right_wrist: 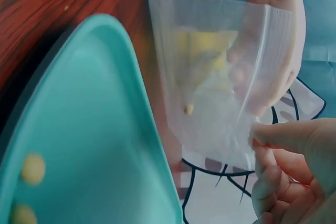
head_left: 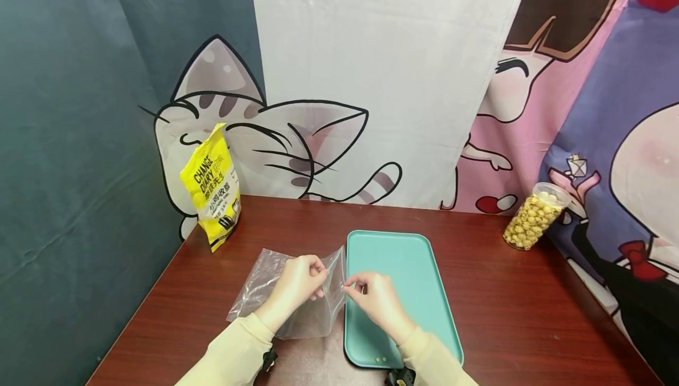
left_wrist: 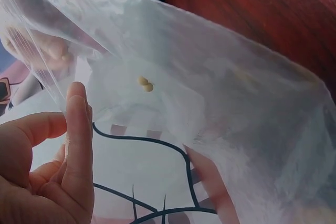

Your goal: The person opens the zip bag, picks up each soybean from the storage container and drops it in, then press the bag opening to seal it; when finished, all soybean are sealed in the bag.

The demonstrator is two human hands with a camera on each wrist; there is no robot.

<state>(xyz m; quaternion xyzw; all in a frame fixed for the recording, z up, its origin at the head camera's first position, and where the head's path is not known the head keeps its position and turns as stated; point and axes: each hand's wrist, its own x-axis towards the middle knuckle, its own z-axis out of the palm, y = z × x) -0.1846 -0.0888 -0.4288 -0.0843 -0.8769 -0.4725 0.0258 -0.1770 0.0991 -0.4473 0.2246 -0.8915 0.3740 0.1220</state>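
A clear zip-lock bag [head_left: 310,321] is held up between both hands, over the table just left of the teal tray. My left hand [head_left: 298,283] pinches the film near the bag's mouth. At the mouth's right end, my right hand [head_left: 379,300] pinches the zip edge between thumb and forefinger, above the tray's left rim. Through the film, the left wrist view shows small tan balls [left_wrist: 146,84]. One such ball [right_wrist: 188,109] appears at the bag in the right wrist view; whether it lies inside I cannot tell.
Two small balls [right_wrist: 32,169] lie in the teal tray [head_left: 395,256] near its front edge. A yellow snack bag [head_left: 216,188] stands at the table's back left. A clear jar [head_left: 536,216] of yellowish pieces stands at the back right, before a printed curtain.
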